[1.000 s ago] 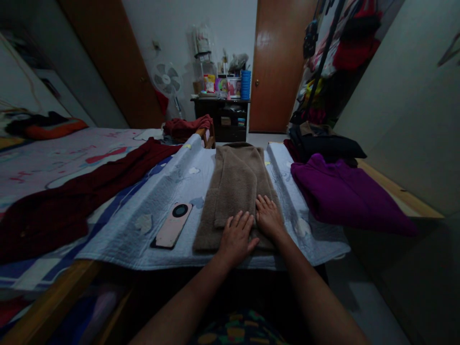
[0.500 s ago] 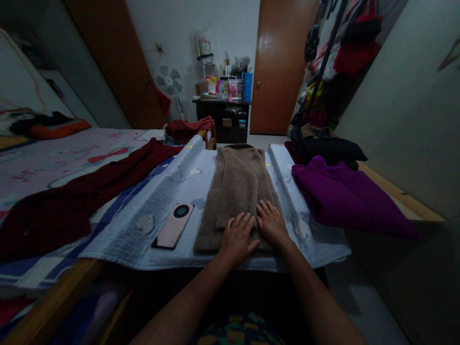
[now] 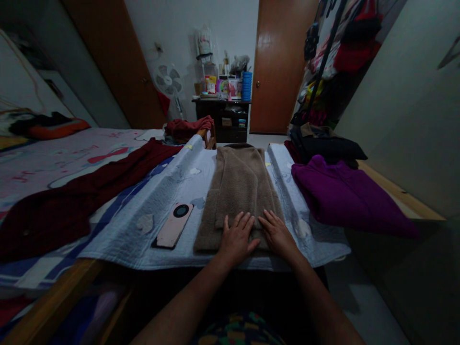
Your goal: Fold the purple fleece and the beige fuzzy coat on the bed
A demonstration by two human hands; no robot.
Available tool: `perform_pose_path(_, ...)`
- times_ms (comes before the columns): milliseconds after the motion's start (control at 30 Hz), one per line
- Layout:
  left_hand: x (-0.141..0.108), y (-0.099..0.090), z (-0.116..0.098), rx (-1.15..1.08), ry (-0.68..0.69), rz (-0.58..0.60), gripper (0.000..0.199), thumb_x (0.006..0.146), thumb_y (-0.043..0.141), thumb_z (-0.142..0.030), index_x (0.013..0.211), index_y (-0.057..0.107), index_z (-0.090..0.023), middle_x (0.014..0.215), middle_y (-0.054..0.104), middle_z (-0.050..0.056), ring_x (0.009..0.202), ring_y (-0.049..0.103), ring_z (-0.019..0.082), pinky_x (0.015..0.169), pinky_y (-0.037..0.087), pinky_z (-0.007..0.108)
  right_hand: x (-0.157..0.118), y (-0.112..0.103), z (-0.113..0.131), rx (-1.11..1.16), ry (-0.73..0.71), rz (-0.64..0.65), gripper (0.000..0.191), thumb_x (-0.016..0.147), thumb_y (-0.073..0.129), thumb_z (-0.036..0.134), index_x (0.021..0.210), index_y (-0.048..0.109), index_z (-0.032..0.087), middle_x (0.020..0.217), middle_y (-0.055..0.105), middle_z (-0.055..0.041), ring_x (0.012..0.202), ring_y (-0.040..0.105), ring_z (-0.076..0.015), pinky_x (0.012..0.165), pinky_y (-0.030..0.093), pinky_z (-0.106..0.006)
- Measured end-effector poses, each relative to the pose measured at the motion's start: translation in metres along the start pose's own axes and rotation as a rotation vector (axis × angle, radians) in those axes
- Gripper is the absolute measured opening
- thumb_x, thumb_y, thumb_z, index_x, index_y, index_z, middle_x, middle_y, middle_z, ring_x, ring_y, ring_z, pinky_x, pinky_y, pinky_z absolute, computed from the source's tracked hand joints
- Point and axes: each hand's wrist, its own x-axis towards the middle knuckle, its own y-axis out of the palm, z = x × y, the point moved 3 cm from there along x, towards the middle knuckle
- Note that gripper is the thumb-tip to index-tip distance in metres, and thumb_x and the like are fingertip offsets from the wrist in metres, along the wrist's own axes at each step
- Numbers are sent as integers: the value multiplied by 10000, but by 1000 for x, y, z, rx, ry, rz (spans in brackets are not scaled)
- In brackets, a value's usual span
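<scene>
A brown fuzzy garment (image 3: 239, 182), folded into a long shape, lies on the pale blue quilted cloth (image 3: 151, 258). My left hand (image 3: 237, 239) rests palm down on its near end, fingers spread. Just to the right, my right hand (image 3: 278, 235) lies flat on the garment's near right part, with its fingers apart. Neither hand grips anything. Left of the garment, a pink phone (image 3: 175, 226) with a round black camera ring lies on the quilted cloth.
A folded purple garment (image 3: 352, 196) sits at the right, before a stack of dark clothes (image 3: 327, 146). Dark red clothing (image 3: 82, 196) stretches across the bed at the left. Further back stand a fan (image 3: 168, 80) and a dark cabinet (image 3: 223, 122).
My right hand has slid slightly right and toward me over the brown garment. My left hand has stayed nearly in place, with its index-side and outer fingers slightly shifted.
</scene>
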Motion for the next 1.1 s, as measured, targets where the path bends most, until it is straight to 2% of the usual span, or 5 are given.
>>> perform_pose_path(233, 1, -1, 0, -5, 3, 20, 602, 906, 488, -523, 1440, 392, -261, 1490, 440, 76, 1384, 332, 297, 1106, 218, 666, -11, -11, 2, 51, -20, -2, 451, 906, 395, 111, 1310, 583, 184, 1440, 501, -96, 1380, 390, -233, 1094, 383, -429)
perform_pose_path(433, 1, 0, 1, 12, 1, 22, 629, 889, 518, -524, 1451, 381, -276, 1485, 445, 77, 1387, 325, 306, 1109, 231, 648, 28, -29, -1, 67, 141, 35, 388, 933, 356, 148, 1183, 652, 170, 1162, 699, -94, 1073, 647, -195, 960, 464, -302)
perform_pose_path(533, 1, 0, 1, -1, 2, 24, 626, 891, 514, -526, 1446, 385, -267, 1489, 442, 73, 1385, 329, 300, 1111, 234, 643, 54, -20, -3, 69, 120, -48, 456, 937, 295, 117, 1309, 557, 114, 1328, 604, -115, 1227, 552, -183, 1050, 394, -301)
perform_pose_path(733, 2, 0, 0, -17, -4, 34, 599, 905, 482, -533, 1430, 404, -257, 1490, 442, 77, 1389, 327, 295, 1116, 225, 635, 80, 9, -10, -50, 61, 67, 508, 897, 352, 91, 1386, 489, 113, 1480, 450, -109, 1407, 335, -225, 1145, 261, -398)
perform_pose_path(1100, 2, -3, 0, -25, -5, 47, 606, 906, 482, -531, 1436, 392, -251, 1501, 429, 73, 1392, 319, 288, 1118, 221, 635, 125, 10, -26, -201, 138, 130, 513, 929, 328, 168, 1423, 428, 73, 1533, 351, -151, 1424, 296, -250, 1141, 228, -400)
